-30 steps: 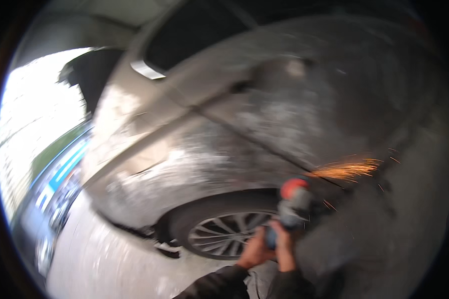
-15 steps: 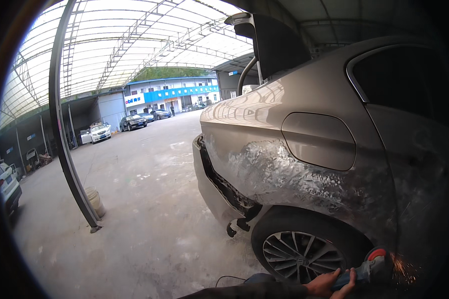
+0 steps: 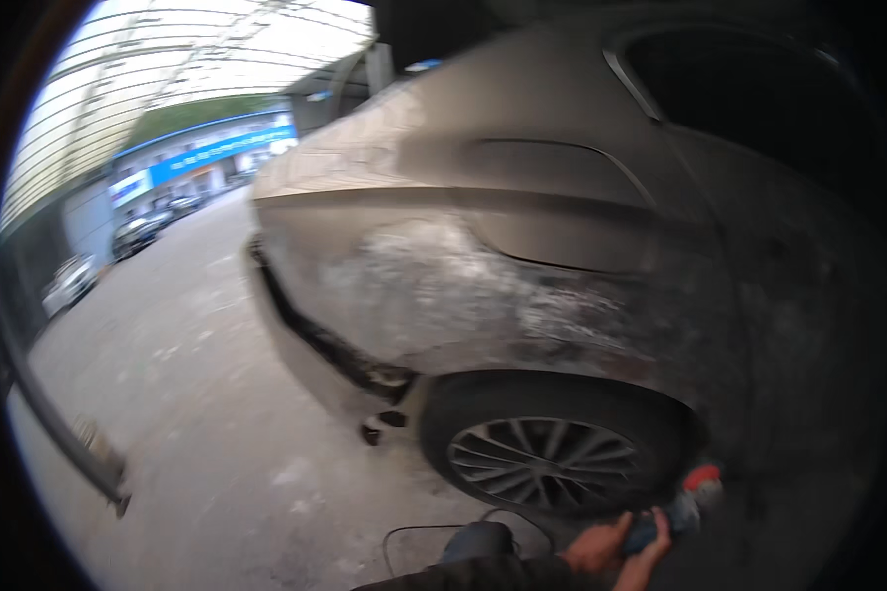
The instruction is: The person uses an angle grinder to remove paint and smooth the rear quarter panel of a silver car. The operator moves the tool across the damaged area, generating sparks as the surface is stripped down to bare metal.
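My left hand (image 3: pixel 595 546), its dark sleeve coming in from the lower left, is closed on the rear of a blue-grey angle grinder (image 3: pixel 665 524). Beside it, my right hand (image 3: pixel 647 558) also wraps the grinder's body. The tool's red disc (image 3: pixel 702 479) points up near the rear edge of the wheel arch, low on the car's side; motion blur hides whether it touches the panel. The bronze-grey car's rear quarter panel (image 3: pixel 404 286) has a wide patch sanded to bare, shiny metal below the fuel flap (image 3: pixel 562 202). No sparks show at the disc.
The rear wheel (image 3: pixel 547 463) stands just left of the grinder. A black cord (image 3: pixel 388 537) loops on the concrete floor beside my knee (image 3: pixel 478 540). The bumper edge (image 3: pixel 310 340) gapes from the body. A leaning post (image 3: pixel 64 433) and a bucket stand left; parked cars (image 3: pixel 133 238) are farther off.
My view has swung right and tilted, so the car and hands sit farther left in the picture. Orange sparks flew beside the disc before; none show now. Both hands keep hold of the grinder.
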`<act>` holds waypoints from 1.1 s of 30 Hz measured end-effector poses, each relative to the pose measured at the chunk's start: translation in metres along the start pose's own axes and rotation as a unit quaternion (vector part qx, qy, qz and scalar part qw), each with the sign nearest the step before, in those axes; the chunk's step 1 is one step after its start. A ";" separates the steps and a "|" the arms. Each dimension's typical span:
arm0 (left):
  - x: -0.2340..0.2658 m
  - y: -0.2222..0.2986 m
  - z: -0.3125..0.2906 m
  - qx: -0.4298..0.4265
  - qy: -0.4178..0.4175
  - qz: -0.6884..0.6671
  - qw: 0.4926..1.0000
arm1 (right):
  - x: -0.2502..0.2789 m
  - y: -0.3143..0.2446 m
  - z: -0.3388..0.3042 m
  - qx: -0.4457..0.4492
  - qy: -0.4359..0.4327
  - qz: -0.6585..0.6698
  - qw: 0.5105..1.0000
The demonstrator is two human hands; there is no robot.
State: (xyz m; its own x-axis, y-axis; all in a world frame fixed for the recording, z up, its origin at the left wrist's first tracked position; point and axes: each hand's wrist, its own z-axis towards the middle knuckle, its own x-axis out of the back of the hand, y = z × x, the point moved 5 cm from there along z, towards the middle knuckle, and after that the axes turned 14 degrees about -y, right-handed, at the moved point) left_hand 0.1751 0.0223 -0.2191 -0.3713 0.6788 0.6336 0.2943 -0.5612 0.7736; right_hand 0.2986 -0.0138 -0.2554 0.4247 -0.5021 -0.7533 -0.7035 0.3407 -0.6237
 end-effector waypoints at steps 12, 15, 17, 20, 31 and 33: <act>0.018 -0.018 0.027 0.077 0.021 0.045 0.996 | -0.032 -0.011 0.010 0.137 -0.022 -0.129 0.982; 0.023 -0.009 0.035 0.076 0.060 0.041 0.994 | -0.042 -0.022 0.020 0.145 -0.094 -0.143 0.975; 0.027 -0.001 0.039 0.074 0.098 0.017 0.992 | -0.046 -0.021 0.030 0.154 -0.140 -0.141 0.968; 0.024 0.000 0.045 0.085 0.142 0.047 0.985 | -0.044 -0.019 0.050 0.155 -0.214 -0.168 0.950; -0.012 -0.003 0.063 0.119 0.120 0.069 0.983 | -0.002 -0.023 0.066 0.171 -0.168 -0.120 0.963; -0.002 0.007 0.062 0.114 0.155 0.061 0.979 | -0.017 -0.028 0.066 0.166 -0.206 -0.145 0.953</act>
State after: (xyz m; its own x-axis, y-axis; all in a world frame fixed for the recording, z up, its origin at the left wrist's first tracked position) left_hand 0.2327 0.0468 -0.2148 -0.5598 0.4168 0.7161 0.5292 -0.4852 0.6961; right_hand 0.3488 0.0372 -0.2388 0.8098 -0.2819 -0.5145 -0.3323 0.5024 -0.7982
